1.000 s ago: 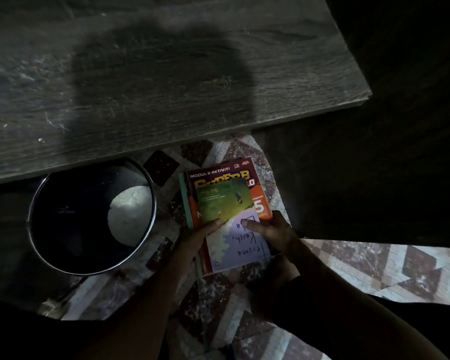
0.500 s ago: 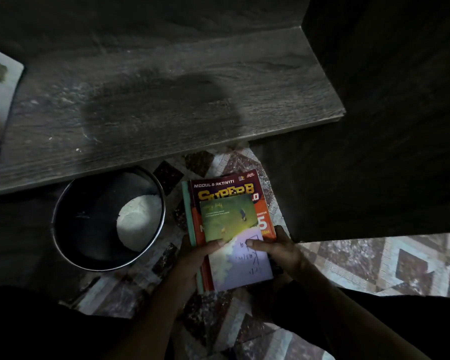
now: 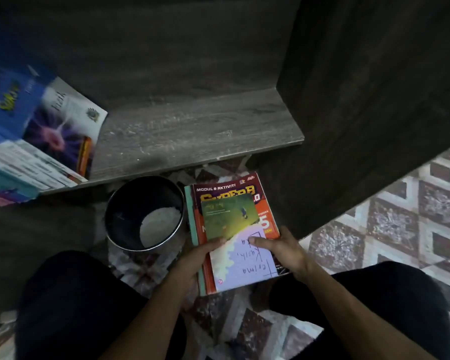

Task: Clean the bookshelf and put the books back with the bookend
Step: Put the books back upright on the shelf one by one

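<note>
Wooden shelf [image 3: 192, 131]: books [image 3: 37, 131] lean at left end.
Book stack [image 3: 229, 219]: just beside metal pot [image 3: 126, 209].
Left hand [image 3: 192, 258]: grips stack's left edge.
Right hand [image 3: 281, 250]: grips right edge.

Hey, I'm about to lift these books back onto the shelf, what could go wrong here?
The small booklet on top of the stack is pinned only by your thumbs and could slide off, maybe into the bucket beside it. The shelf looks dusty where the stack would go.
</note>
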